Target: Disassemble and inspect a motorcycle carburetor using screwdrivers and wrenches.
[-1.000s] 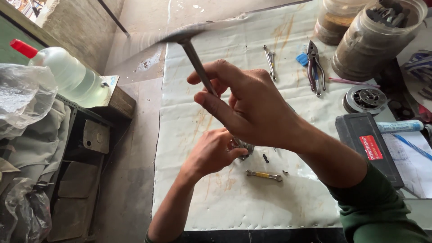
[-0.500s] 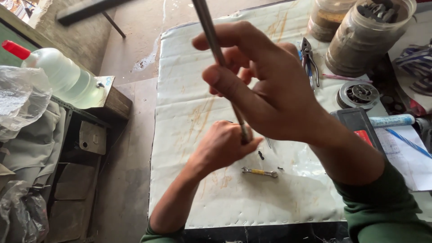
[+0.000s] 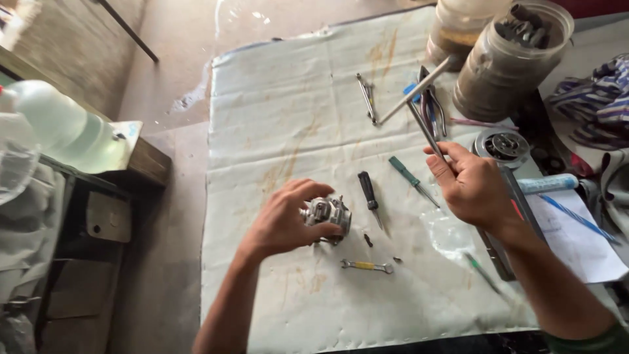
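My left hand [image 3: 283, 219] grips a small grey metal engine part [image 3: 329, 216] and holds it on the white cloth [image 3: 275, 105]. My right hand [image 3: 473, 185] is off to the right, closed on the thin handle of a metal T-shaped tool [image 3: 419, 98] whose cross bar points toward the jars. Between the hands lie a black-handled screwdriver [image 3: 369, 195] and a green-handled screwdriver [image 3: 409, 178]. A small spanner with a yellow middle [image 3: 367, 265] lies just in front of the engine part.
Two plastic jars [image 3: 508, 59] of parts stand at the back right, with pliers [image 3: 432, 105] and a slim metal tool [image 3: 367, 97] near them. A round metal disc [image 3: 503, 144], a blue pen [image 3: 576, 219], papers and striped fabric lie right. A plastic bottle [image 3: 62, 128] sits left.
My right hand has swung away from above the left hand to the right, carrying the T-shaped tool. The engine part under my left hand is now uncovered.
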